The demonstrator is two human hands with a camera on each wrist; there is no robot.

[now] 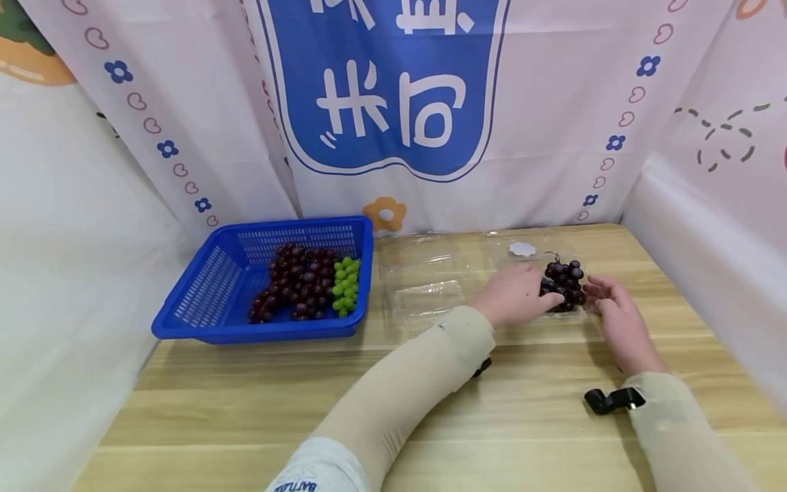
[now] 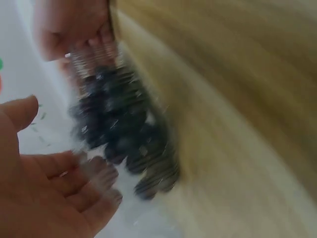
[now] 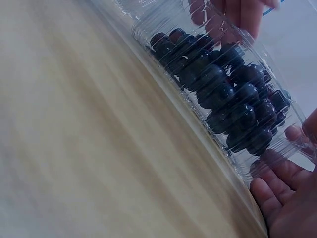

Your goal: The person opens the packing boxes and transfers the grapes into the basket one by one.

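Observation:
A bunch of dark grapes lies in a clear plastic clamshell box, whose lid is folded back and bears a white scalloped label. My left hand reaches over the box's left part, beside the grapes. In the left wrist view its fingers are extended near the blurred bunch, with the thumb apart. At the right end of the box, my right hand pinches the plastic edge, fingers outside and thumb at the rim. A brown stem sticks up from the bunch.
Left of the box lies another opened clear clamshell box. Farther left, a blue basket contains dark red grapes and green grapes. A printed white curtain hangs behind the wooden table.

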